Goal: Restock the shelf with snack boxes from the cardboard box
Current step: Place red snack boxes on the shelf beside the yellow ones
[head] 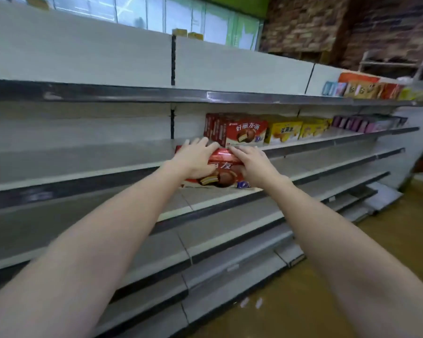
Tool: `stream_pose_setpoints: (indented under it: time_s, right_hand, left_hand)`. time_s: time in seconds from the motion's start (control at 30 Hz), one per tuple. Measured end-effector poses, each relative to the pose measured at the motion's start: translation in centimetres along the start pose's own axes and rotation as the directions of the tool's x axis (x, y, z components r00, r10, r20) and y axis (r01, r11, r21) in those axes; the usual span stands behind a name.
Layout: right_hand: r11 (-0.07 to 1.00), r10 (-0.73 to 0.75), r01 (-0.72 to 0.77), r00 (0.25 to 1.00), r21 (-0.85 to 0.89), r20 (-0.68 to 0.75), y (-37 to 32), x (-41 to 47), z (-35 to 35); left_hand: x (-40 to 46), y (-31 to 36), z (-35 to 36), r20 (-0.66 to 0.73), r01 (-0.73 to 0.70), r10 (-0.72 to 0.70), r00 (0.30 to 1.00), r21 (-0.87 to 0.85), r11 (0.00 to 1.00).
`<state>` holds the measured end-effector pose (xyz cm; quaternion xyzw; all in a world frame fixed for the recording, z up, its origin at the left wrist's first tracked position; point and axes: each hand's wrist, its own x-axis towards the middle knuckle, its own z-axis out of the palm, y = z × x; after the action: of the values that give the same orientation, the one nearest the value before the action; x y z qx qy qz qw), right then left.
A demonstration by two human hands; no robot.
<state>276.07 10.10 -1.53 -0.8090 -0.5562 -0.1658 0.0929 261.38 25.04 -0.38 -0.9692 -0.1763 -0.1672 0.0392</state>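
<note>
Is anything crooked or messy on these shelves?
Only the red snack box held by the left hand and right hand. It is tilted, not yet standing straight like the red boxes and yellow boxes lined up behind. Nothing looks spilled or broken.

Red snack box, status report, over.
Left hand and right hand both grip red snack box, just left of the shelved red boxes. Nothing blocking.

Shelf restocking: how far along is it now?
Done: red boxes already stand on the shelf. In hand: left hand and right hand hold another red box beside them. Left: setting it down; much of the shelf looks bare. The cardboard box is out of view.
</note>
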Motion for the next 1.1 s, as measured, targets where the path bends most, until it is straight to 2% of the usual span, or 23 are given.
stream_pose_setpoints:
  time_s: [0.17, 0.3, 0.37, 0.47, 0.57, 0.67, 0.77, 0.87, 0.97, 1.1]
  right_hand:
    - [0.999, 0.045, -0.045, 0.999, -0.012, -0.025, 7.8, 4.0, 0.4]
    - [0.993, 0.115, -0.107, 0.972, 0.050, -0.206, 12.7, 7.4, 0.7]
    - [0.995, 0.094, -0.084, 0.965, 0.051, -0.246, 15.4, 9.4, 1.4]
    - [0.998, 0.012, 0.002, 0.971, 0.057, -0.239, 19.7, 12.6, 3.2]
    - [0.996, -0.036, 0.054, 0.969, 0.067, -0.245, 23.2, 15.8, 4.3]
    - [0.998, -0.047, 0.055, 0.983, 0.044, -0.176, 26.0, 18.5, 5.6]
    - [0.996, -0.084, 0.087, 0.988, 0.021, -0.129, 28.1, 20.4, 8.1]
    - [0.994, -0.113, 0.114, 0.988, -0.003, -0.106, 28.7, 21.5, 10.8]
    - [0.993, -0.120, 0.120, 0.971, -0.011, -0.207, 29.3, 22.8, 12.7]
    - [0.987, -0.126, 0.152, 0.944, 0.061, -0.305, 29.8, 23.7, 14.3]
  left_hand:
    - [7.8, 1.6, 1.9, -0.092, -0.039, 0.038, 0.995, -0.004, 0.999]
    - [13.9, 3.1, 4.1, -0.134, 0.063, -0.060, 0.989, 0.016, 0.998]
    - [17.0, 3.6, 5.0, -0.143, 0.094, -0.086, 0.986, 0.050, 0.994]
    - [21.5, 4.4, 5.7, -0.162, 0.141, -0.123, 0.979, 0.107, 0.984]
    - [25.9, 4.8, 6.2, -0.173, 0.233, -0.223, 0.959, 0.040, 0.972]
    - [29.3, 5.9, 7.2, -0.130, 0.281, -0.278, 0.952, 0.005, 0.960]
    - [31.1, 6.6, 9.5, -0.083, 0.325, -0.318, 0.944, 0.085, 0.942]
    - [31.3, 5.9, 11.4, -0.100, 0.330, -0.316, 0.944, 0.223, 0.917]
    - [31.9, 5.8, 11.5, -0.048, 0.269, -0.270, 0.962, 0.366, 0.891]
    - [33.5, 6.3, 12.3, -0.063, 0.331, -0.333, 0.941, 0.378, 0.865]
